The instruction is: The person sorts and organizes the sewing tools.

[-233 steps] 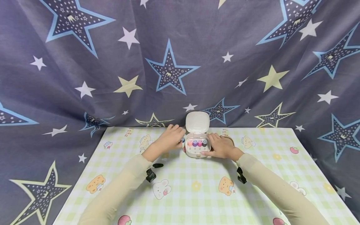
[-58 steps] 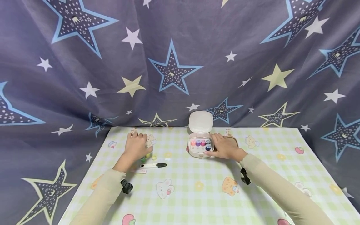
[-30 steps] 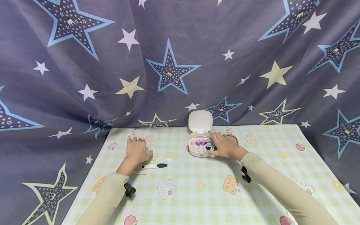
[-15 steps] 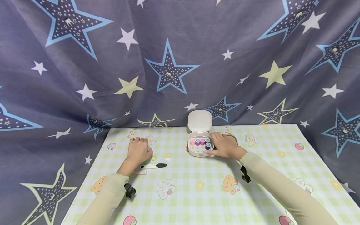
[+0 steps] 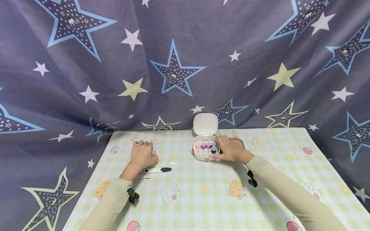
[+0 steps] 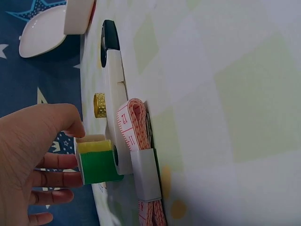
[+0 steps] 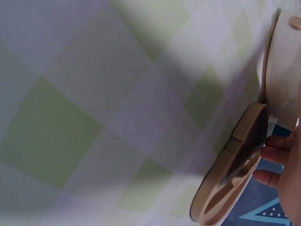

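Observation:
At the left of the table my left hand point(image 5: 141, 155) has thumb and fingers around the upper end of a thread spool point(image 5: 153, 152) with a clear top. In the left wrist view, a green spool point(image 6: 99, 168) stands close by, with yellow thread point(image 6: 94, 147) showing just behind it. Near the back, a white sewing box point(image 5: 206, 158) has its lid point(image 5: 206, 124) raised. Pink, purple, magenta and dark spools form its back row; a navy spool point(image 5: 214, 150) sits in front at the right. My right hand point(image 5: 231, 150) holds the box's right side, thumb at the front rim.
Beside the left hand lie a white tool with a black end point(image 6: 113, 75), a gold thimble ring point(image 6: 99, 105) and a folded measuring tape point(image 6: 146, 174) in a paper band. An oval beige tray point(image 7: 207, 207) lies by the right hand. A star-patterned curtain point(image 5: 173, 73) hangs behind.
Earlier my left hand was at the box's left side with a blue spool; the navy spool now sits in the front row. That hand moved left and closed around another spool. The right hand stays.

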`<state>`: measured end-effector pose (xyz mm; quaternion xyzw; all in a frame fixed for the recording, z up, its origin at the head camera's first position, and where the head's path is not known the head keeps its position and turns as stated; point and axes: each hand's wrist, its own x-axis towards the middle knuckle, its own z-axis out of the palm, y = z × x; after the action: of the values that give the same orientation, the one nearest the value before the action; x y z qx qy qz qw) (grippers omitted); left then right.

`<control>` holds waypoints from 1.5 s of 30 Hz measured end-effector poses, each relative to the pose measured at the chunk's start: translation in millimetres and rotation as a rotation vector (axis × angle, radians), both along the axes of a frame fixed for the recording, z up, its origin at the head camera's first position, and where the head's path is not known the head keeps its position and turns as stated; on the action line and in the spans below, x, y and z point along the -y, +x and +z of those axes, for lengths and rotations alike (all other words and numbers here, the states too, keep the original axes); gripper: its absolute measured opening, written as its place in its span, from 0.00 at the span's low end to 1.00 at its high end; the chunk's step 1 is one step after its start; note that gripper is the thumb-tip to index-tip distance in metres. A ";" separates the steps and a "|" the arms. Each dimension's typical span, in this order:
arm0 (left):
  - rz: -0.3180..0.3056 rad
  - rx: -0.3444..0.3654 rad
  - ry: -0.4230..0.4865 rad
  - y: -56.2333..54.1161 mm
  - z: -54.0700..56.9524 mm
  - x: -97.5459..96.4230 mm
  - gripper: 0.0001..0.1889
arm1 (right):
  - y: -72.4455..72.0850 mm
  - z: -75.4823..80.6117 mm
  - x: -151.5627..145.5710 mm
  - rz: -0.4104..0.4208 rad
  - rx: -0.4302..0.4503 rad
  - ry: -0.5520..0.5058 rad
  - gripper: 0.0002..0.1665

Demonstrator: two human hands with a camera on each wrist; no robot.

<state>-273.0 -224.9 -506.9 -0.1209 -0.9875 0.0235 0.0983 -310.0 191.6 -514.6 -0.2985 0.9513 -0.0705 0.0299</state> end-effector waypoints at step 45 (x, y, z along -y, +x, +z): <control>-0.317 -0.121 0.172 -13.6 37.1 -83.3 0.12 | 0.5 10.1 0.9 -0.031 -0.063 0.091 0.67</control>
<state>-286.7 -141.6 -469.8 -0.2643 -0.9468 -0.0695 0.1698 -309.5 190.7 -504.5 -0.2842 0.9585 -0.0182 0.0126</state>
